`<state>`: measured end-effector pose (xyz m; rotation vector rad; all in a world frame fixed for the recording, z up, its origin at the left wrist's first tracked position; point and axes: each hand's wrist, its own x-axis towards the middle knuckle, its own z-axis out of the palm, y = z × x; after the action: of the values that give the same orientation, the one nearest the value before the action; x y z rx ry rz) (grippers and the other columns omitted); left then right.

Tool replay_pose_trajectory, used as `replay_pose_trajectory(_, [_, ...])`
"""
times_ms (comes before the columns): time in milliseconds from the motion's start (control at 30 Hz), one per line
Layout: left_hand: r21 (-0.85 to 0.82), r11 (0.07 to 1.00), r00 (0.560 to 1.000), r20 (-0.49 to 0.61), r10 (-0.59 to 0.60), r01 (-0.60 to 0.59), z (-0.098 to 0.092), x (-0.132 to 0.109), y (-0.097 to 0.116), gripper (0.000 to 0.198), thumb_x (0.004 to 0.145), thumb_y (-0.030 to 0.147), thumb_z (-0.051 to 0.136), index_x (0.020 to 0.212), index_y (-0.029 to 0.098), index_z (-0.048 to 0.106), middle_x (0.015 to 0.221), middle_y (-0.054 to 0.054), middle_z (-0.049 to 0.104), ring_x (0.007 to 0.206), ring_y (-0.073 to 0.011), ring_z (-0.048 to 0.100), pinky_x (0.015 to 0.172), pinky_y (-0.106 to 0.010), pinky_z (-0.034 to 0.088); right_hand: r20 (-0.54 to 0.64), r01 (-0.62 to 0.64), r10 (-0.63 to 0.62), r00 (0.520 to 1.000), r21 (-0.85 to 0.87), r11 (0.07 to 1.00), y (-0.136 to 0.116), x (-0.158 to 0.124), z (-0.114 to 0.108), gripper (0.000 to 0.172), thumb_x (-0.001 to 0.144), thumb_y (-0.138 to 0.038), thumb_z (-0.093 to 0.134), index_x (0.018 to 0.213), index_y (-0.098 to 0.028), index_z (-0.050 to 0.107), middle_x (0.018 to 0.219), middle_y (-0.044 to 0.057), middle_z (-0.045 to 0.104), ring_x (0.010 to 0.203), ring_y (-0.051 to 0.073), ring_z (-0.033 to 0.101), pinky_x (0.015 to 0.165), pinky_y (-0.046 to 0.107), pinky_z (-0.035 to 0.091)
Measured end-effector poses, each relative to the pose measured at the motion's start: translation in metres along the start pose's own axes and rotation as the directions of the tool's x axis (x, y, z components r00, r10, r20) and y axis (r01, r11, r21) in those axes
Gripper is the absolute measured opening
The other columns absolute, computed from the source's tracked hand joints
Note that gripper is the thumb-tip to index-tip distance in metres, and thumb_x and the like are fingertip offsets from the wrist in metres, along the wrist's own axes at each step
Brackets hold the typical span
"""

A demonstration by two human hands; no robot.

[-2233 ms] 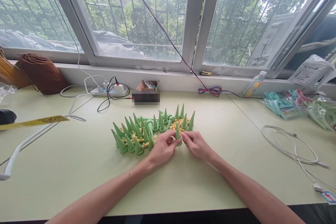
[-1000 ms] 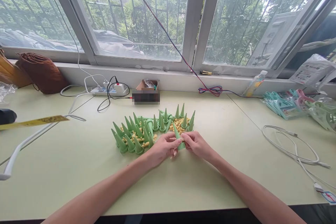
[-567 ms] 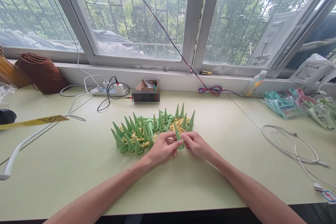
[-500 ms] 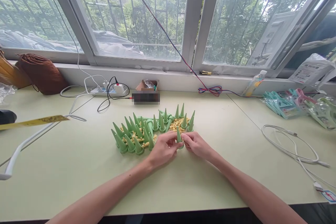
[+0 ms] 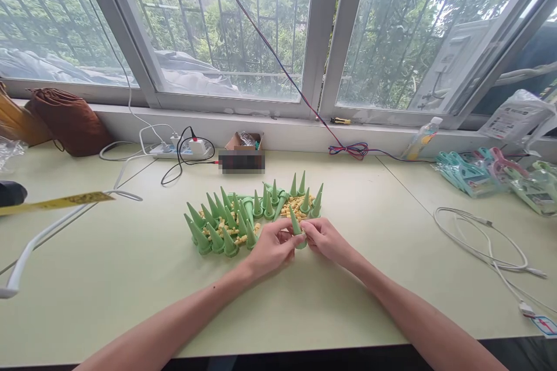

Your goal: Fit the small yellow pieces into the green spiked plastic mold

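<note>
Cone (image 5: 295, 224) is tight in my left grip (image 5: 270, 243); right grip (image 5: 324, 237) is pinched closed beside it, on what I can't tell; not done, I guess; loose bits (image 5: 296, 206) are left.

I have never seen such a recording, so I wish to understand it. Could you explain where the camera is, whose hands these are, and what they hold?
There is no machine: a person works with bare hands, and the camera sits on that person's head, looking forward and down. The left hand holds a green cone; the right hand pinches at its side, but whether it grips something small is hidden. On the table are more green cones and small yellow pieces; a brown bag sits behind, at left.
</note>
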<state>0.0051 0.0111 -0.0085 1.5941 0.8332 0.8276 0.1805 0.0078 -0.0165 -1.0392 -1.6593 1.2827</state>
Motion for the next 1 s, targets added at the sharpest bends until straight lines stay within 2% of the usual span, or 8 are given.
replay_pose_trajectory(133, [-0.226, 0.964, 0.990, 0.067, -0.126, 0.138, -0.003, 0.001, 0.002, 0.039, 0.078, 0.049, 0.073, 0.086, 0.012, 0.060, 0.069, -0.002, 0.059, 0.047, -0.0088, 0.053, 0.042, -0.021, 0.043, -0.016, 0.022, -0.022, 1.000, 0.019, 1.000, 0.000, -0.002, 0.000, 0.042, 0.097, -0.041, 0.043, 0.061, -0.020, 0.034, 0.054, -0.007, 0.026, 0.048, 0.008, 0.022, 0.045, 0.024, 0.021])
replay_pose_trajectory(233, [-0.424, 0.863, 0.960, 0.172, -0.220, 0.274, -0.006, 0.002, 0.003, 0.041, 0.076, 0.048, 0.077, 0.090, 0.012, 0.064, 0.081, -0.003, 0.058, 0.047, -0.0036, 0.049, 0.040, -0.017, 0.038, -0.019, 0.053, -0.053, 0.998, -0.004, 0.999, 0.000, -0.003, 0.001, 0.043, 0.097, -0.044, 0.043, 0.062, -0.020, 0.035, 0.055, -0.006, 0.028, 0.049, 0.008, 0.024, 0.046, 0.024, 0.022])
replay_pose_trajectory(367, [-0.510, 0.779, 0.930, 0.242, -0.276, 0.364, -0.008, 0.003, 0.003, 0.037, 0.077, 0.043, 0.078, 0.090, 0.010, 0.066, 0.081, -0.003, 0.057, 0.047, -0.0003, 0.044, 0.040, -0.014, 0.033, -0.023, 0.085, -0.086, 0.996, -0.040, 0.996, -0.001, -0.003, 0.002, 0.043, 0.098, -0.045, 0.042, 0.064, -0.020, 0.035, 0.057, -0.005, 0.030, 0.050, 0.009, 0.026, 0.047, 0.025, 0.024])
replay_pose_trajectory(467, [-0.440, 0.844, 0.950, 0.203, -0.239, 0.306, -0.008, 0.003, 0.001, 0.038, 0.077, 0.045, 0.077, 0.088, 0.011, 0.064, 0.078, -0.002, 0.057, 0.047, -0.0030, 0.048, 0.040, -0.016, 0.037, -0.027, 0.090, -0.093, 0.995, -0.102, 0.991, -0.002, -0.003, 0.002, 0.042, 0.099, -0.043, 0.041, 0.064, -0.020, 0.035, 0.057, -0.005, 0.031, 0.051, 0.009, 0.027, 0.048, 0.025, 0.024])
replay_pose_trajectory(600, [-0.193, 0.973, 0.991, 0.050, -0.121, 0.129, -0.004, 0.002, -0.001, 0.036, 0.080, 0.047, 0.073, 0.083, 0.013, 0.060, 0.067, 0.000, 0.057, 0.045, -0.0090, 0.053, 0.041, -0.021, 0.042, -0.033, 0.102, -0.109, 0.993, -0.172, 0.980, -0.004, -0.003, 0.001, 0.040, 0.098, -0.041, 0.039, 0.064, -0.020, 0.034, 0.057, -0.004, 0.032, 0.051, 0.010, 0.027, 0.049, 0.025, 0.023])
replay_pose_trajectory(800, [0.019, 0.999, 0.997, -0.059, 0.048, -0.047, 0.002, -0.001, 0.001, 0.031, 0.083, 0.043, 0.070, 0.078, 0.015, 0.060, 0.057, 0.003, 0.051, 0.044, -0.0093, 0.052, 0.042, -0.020, 0.041, -0.040, 0.098, -0.109, 0.993, -0.218, 0.971, -0.004, -0.001, 0.001, 0.042, 0.098, -0.040, 0.037, 0.061, -0.020, 0.032, 0.054, -0.004, 0.033, 0.051, 0.010, 0.027, 0.051, 0.025, 0.024])
replay_pose_trajectory(867, [0.026, 0.998, 0.996, -0.071, 0.052, -0.050, 0.002, -0.001, 0.002, 0.031, 0.082, 0.043, 0.071, 0.076, 0.015, 0.060, 0.058, 0.002, 0.052, 0.044, -0.0094, 0.053, 0.042, -0.020, 0.040, -0.044, 0.092, -0.105, 0.994, -0.224, 0.970, -0.004, -0.001, 0.001, 0.042, 0.098, -0.040, 0.037, 0.060, -0.020, 0.032, 0.054, -0.004, 0.034, 0.051, 0.010, 0.028, 0.051, 0.025, 0.024])
replay_pose_trajectory(1000, [-0.069, 0.997, 0.999, -0.015, -0.044, 0.043, 0.002, 0.001, -0.001, 0.035, 0.081, 0.048, 0.071, 0.086, 0.015, 0.061, 0.051, 0.004, 0.052, 0.039, -0.0099, 0.049, 0.040, -0.021, 0.041, -0.052, 0.086, -0.100, 0.994, -0.228, 0.970, -0.004, -0.001, 0.001, 0.042, 0.097, -0.040, 0.038, 0.061, -0.020, 0.032, 0.054, -0.004, 0.034, 0.051, 0.010, 0.028, 0.051, 0.026, 0.024])
